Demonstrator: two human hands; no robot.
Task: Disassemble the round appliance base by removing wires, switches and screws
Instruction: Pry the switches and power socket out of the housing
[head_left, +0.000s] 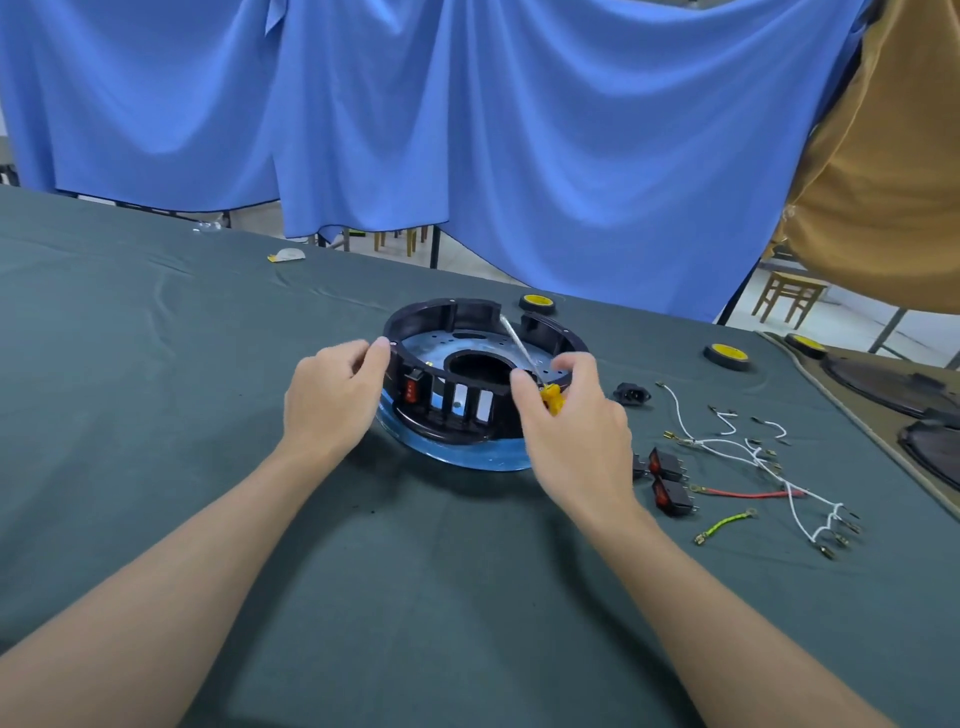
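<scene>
A person works on a round appliance base (483, 384) that sits on a green-covered table (156, 364), nearer the far edge than the near one and about midway between left and right. The black ring lies on a blue-filmed disc, open side up. The left hand (327, 400) grips the base's left rim, thumb on top and fingers curled against the outer wall. The right hand (576, 431) pinches the yellow handle of a screwdriver (524, 358), whose metal shaft slants up and away across the inside of the ring. 1 red switch (412, 389) sits in the wall of the base, just beside the left thumb. Toward the right edge lie loose parts: 2 removed switches (670, 480) just beside the right wrist, a black power socket (631, 393), white wires (727, 444), a red wire (743, 493) and a green-yellow wire (727, 522). A yellow-hubbed wheel (537, 303) rests behind the base, near the far edge. Blue cloth (467, 130) hangs beyond the table.
</scene>
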